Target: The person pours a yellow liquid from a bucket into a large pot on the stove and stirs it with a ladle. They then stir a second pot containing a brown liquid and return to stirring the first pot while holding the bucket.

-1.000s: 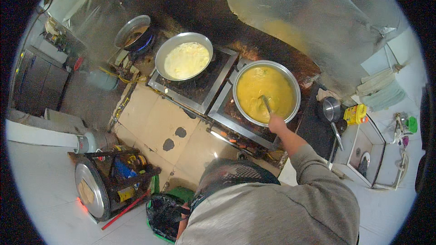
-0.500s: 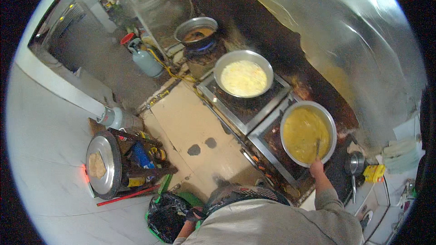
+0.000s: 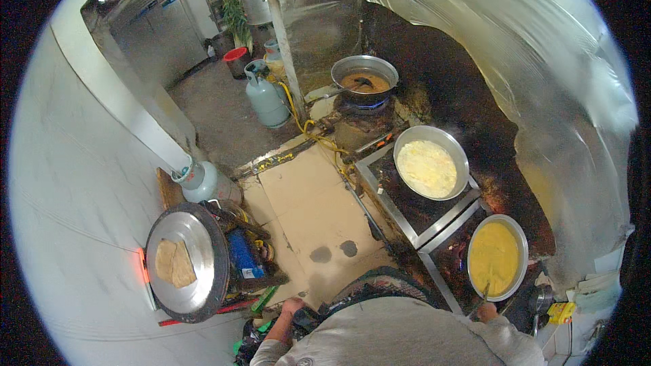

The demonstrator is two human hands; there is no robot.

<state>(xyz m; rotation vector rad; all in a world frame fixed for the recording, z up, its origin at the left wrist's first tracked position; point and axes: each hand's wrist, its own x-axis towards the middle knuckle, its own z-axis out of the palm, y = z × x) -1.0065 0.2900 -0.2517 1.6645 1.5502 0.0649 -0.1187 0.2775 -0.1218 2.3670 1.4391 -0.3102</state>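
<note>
A steel stove (image 3: 434, 220) fills the right side. On its near burner sits a pan (image 3: 497, 256) of yellow mix. The right hand (image 3: 486, 310), at the pan's near rim, is closed around a ladle (image 3: 479, 298) dipping in. The left hand (image 3: 290, 308) hangs low near left; its grip cannot be told.

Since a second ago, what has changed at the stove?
The view swung left: the pan of yellow sauce slid to the lower right and a third pan and gas cylinder appeared. The right hand kept hold of the ladle; left hand stays low.
</note>
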